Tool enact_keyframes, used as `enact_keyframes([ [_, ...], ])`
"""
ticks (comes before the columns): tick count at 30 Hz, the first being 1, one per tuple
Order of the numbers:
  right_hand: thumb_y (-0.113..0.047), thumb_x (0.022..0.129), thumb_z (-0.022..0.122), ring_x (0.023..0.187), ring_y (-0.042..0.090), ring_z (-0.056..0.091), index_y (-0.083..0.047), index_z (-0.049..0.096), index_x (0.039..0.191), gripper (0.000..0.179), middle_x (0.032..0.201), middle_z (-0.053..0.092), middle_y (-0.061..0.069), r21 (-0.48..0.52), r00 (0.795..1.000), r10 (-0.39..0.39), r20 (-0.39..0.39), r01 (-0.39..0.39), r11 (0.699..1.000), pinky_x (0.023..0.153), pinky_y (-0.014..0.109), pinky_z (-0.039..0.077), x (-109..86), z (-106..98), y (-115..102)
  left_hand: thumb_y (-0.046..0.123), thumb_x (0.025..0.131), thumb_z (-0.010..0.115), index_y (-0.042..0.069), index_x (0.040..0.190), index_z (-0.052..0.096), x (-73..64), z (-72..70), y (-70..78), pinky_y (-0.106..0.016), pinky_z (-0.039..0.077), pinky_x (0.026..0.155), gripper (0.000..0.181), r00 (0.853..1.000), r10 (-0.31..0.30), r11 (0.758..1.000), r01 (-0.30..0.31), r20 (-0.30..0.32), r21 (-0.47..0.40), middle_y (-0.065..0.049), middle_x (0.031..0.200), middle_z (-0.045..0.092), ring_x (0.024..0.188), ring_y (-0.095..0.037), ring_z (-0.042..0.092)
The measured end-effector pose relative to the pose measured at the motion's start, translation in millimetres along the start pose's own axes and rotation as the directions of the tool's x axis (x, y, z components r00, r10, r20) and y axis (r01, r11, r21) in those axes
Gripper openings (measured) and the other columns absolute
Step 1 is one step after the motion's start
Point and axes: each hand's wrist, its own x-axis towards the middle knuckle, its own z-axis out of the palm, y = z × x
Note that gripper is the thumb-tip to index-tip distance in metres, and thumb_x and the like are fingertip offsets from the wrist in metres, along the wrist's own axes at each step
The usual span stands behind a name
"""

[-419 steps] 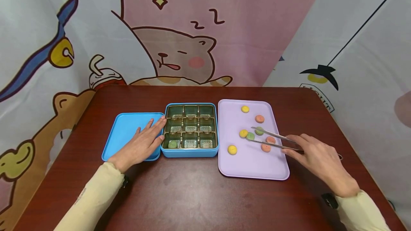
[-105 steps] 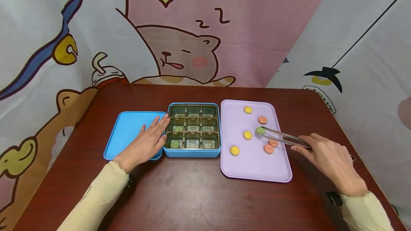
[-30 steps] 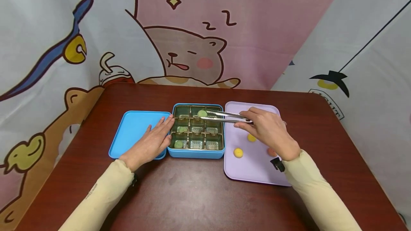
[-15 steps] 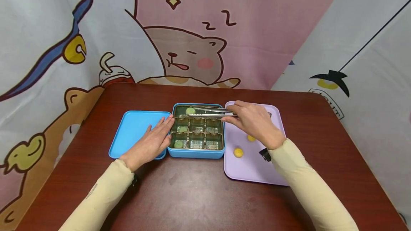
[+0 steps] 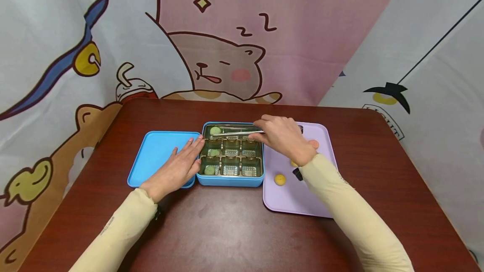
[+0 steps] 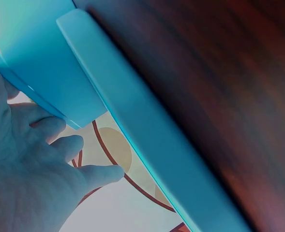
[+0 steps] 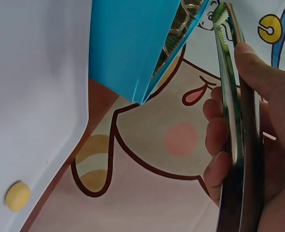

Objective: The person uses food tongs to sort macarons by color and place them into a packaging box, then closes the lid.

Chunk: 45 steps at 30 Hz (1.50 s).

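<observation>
At mid-frame, the right hand [image 5: 282, 137] grips tongs [image 5: 239, 133] pinching a green disc [image 5: 215, 131], seemingly placing it upper-left inside the box [image 5: 230, 182]; release seems called for. The left hand [image 5: 174, 172] lies outstretched.

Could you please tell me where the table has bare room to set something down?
The table is bare in front of the blue box, between the sleeves, and right of the lilac tray. It is crowded along the middle, where blue lid, box and tray sit side by side under the left hand and right hand.
</observation>
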Motion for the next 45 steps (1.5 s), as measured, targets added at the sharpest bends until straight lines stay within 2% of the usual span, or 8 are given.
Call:
enact_keyframes([
  [6, -0.052, 0.094, 0.071, 0.069, 0.022, 0.067, -0.017, 0.08, 0.107, 0.039, 0.084, 0.063, -0.003, -0.053, 0.999, 0.015, 0.034, -0.014, 0.999, 0.05, 0.043, 0.051, 9.7, 5.7, -6.6, 0.031, 0.112, 0.044, 0.009, 0.166, 0.021, -0.7, 0.3, -0.2, -0.071, 0.018, 0.118, 0.063, 1.0, 0.006, 1.0, -0.006, -0.004, 0.003, -0.005, 0.173, 0.012, 0.158, -0.034, 0.015],
  [13, -0.053, 0.095, 0.07, 0.072, 0.024, 0.069, -0.018, 0.08, 0.11, 0.039, 0.087, 0.066, -0.002, -0.106, 0.995, 0.058, 0.086, -0.048, 0.993, 0.052, 0.043, 0.052, 19.1, 10.4, -11.3, 0.031, 0.112, 0.043, 0.009, 0.166, 0.021, -0.4, 0.5, 0.0, -0.071, 0.019, 0.117, 0.063, 1.0, 0.005, 1.0, -0.005, -0.003, 0.002, -0.005, 0.173, 0.013, 0.158, -0.034, 0.014],
  [19, -0.054, 0.094, 0.07, 0.067, 0.024, 0.066, -0.018, 0.078, 0.095, 0.037, 0.081, 0.062, -0.001, -0.126, 0.992, 0.072, 0.099, -0.059, 0.99, 0.05, 0.042, 0.051, 22.0, 13.1, -15.1, 0.032, 0.112, 0.043, 0.009, 0.166, 0.02, -0.4, 0.4, 0.1, -0.071, 0.017, 0.118, 0.063, 1.0, -0.006, 1.0, 0.006, 0.004, -0.003, -0.005, 0.173, 0.012, 0.159, -0.032, 0.012],
  [22, -0.054, 0.094, 0.071, 0.066, 0.025, 0.066, -0.018, 0.079, 0.097, 0.037, 0.081, 0.062, 0.0, -0.132, 0.993, 0.068, 0.092, -0.055, 0.99, 0.05, 0.042, 0.051, 22.4, 14.2, -16.3, 0.032, 0.112, 0.043, 0.01, 0.166, 0.02, -0.5, 0.3, 0.1, -0.071, 0.017, 0.118, 0.063, 1.0, -0.008, 1.0, 0.008, 0.005, -0.005, -0.004, 0.173, 0.012, 0.159, -0.032, 0.012],
  [26, -0.055, 0.094, 0.069, 0.069, 0.025, 0.067, -0.017, 0.08, 0.108, 0.041, 0.085, 0.064, 0.001, -0.136, 0.993, 0.075, 0.094, -0.062, 0.989, 0.051, 0.043, 0.052, 20.4, 14.2, -16.2, 0.032, 0.112, 0.043, 0.01, 0.167, 0.02, -0.7, 0.4, 0.3, -0.071, 0.017, 0.118, 0.063, 1.0, -0.006, 1.0, 0.006, 0.002, -0.004, -0.004, 0.173, 0.012, 0.159, -0.032, 0.012],
  [29, -0.055, 0.095, 0.068, 0.074, 0.025, 0.069, -0.017, 0.079, 0.115, 0.044, 0.091, 0.068, 0.002, -0.115, 0.993, 0.084, 0.082, -0.074, 0.991, 0.052, 0.043, 0.052, 15.4, 11.4, -14.5, 0.031, 0.112, 0.043, 0.01, 0.166, 0.02, -0.5, 1.0, 0.1, -0.071, 0.017, 0.118, 0.063, 1.0, -0.004, 1.0, 0.004, 0.0, -0.004, -0.004, 0.173, 0.012, 0.159, -0.032, 0.012],
  [36, -0.05, 0.092, 0.075, 0.075, 0.021, 0.069, -0.011, 0.077, 0.116, 0.046, 0.093, 0.069, 0.002, -0.005, 0.996, 0.061, -0.062, -0.061, 0.998, 0.052, 0.04, 0.052, -11.1, 0.2, -3.5, 0.03, 0.111, 0.044, 0.008, 0.166, 0.022, 0.8, 2.2, 0.1, -0.072, 0.018, 0.117, 0.063, 1.0, 0.004, 1.0, -0.004, -0.011, -0.01, -0.006, 0.173, 0.014, 0.158, -0.034, 0.014],
  [45, -0.05, 0.089, 0.078, 0.071, 0.014, 0.066, -0.013, 0.076, 0.116, 0.046, 0.089, 0.067, 0.001, 0.044, 0.987, 0.1, -0.122, -0.096, 0.994, 0.05, 0.034, 0.048, -52.5, -18.7, 8.5, 0.028, 0.111, 0.046, 0.008, 0.166, 0.022, 0.5, 1.8, -1.4, -0.073, 0.019, 0.116, 0.063, 1.0, 0.012, 1.0, -0.012, -0.023, -0.005, -0.008, 0.172, 0.016, 0.157, -0.036, 0.016],
])
